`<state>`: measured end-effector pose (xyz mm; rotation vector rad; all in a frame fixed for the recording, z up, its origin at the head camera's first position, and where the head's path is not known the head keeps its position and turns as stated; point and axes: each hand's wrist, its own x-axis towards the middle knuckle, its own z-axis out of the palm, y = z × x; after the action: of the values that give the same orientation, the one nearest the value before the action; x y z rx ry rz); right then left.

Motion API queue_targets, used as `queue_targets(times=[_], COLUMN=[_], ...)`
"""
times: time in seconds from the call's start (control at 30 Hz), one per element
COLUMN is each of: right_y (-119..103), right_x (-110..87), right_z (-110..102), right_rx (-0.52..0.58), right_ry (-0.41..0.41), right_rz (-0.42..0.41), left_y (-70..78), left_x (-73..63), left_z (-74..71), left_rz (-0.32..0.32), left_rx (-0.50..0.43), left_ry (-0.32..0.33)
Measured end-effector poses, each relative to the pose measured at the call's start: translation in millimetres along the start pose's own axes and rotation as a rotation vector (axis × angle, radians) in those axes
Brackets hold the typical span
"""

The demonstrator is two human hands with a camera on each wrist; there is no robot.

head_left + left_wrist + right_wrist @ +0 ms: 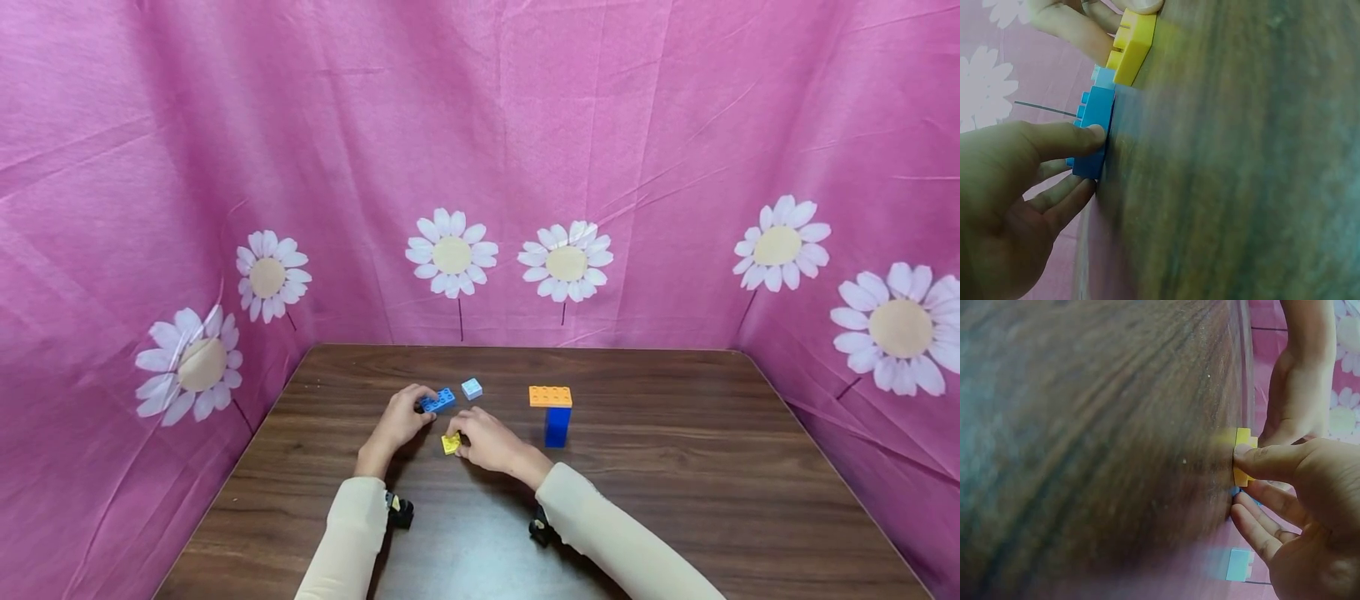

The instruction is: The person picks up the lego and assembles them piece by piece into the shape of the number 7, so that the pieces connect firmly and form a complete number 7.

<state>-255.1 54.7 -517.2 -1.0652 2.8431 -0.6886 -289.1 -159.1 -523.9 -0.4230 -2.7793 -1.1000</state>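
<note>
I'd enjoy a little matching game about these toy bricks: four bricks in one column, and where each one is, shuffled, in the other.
Bricks:
1. yellow brick
2. orange brick
3. pale blue brick
4. mid-blue brick

Places:
A. on the table, touched by no hand
B. held by the left hand
C. held by the right hand
D. on top of the dark blue block

Right pairs: 1-C, 2-D, 3-A, 4-B
</note>
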Motion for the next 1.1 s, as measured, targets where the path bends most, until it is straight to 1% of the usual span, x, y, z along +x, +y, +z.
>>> queue_targets(times=[0.17,0.3,0.5,0.63,0.7,0.83,1.0,1.1], right_y=[0.3,0.5,0.1,2.6,4.3,8.0,7.2,4.2], right_x=[0.0,-0.7,-3.1,-4.7,-4.9,-4.5,-6.0,-7.7], right_z=[0.2,-0.6,-5.0,-5.9,-5.1,-3.3,-7.2,-13.3], right_rx=[0.008,0.014,0.048,0.086,0.102,0.134,0.131,0.129], right_ry=[0.002,0.0,-0.014,-0.007,0.002,0.029,0.106,0.155], right_rz=[-0.002,-0.009,0.009,0.008,0.003,0.011,0.012,0.016], left_y=[0.2,1.4,2.5,5.3,6.7,11.7,21.9,27.2], left_x=[-1.2,-2.5,-4.6,-6.5,-7.2,-7.2,-4.6,-2.9], left_z=[-0.7,-1.3,-0.2,0.8,1.4,2.6,3.9,5.7], left_rz=[-0.02,-0.037,-0.062,-0.049,-0.031,-0.004,0.0,0.016], left_rx=[-0.02,-0.06,-0.12,-0.116,-0.116,-0.166,-0.269,-0.298], left_ry=[0.006,0.009,0.032,0.062,0.085,0.136,0.184,0.214])
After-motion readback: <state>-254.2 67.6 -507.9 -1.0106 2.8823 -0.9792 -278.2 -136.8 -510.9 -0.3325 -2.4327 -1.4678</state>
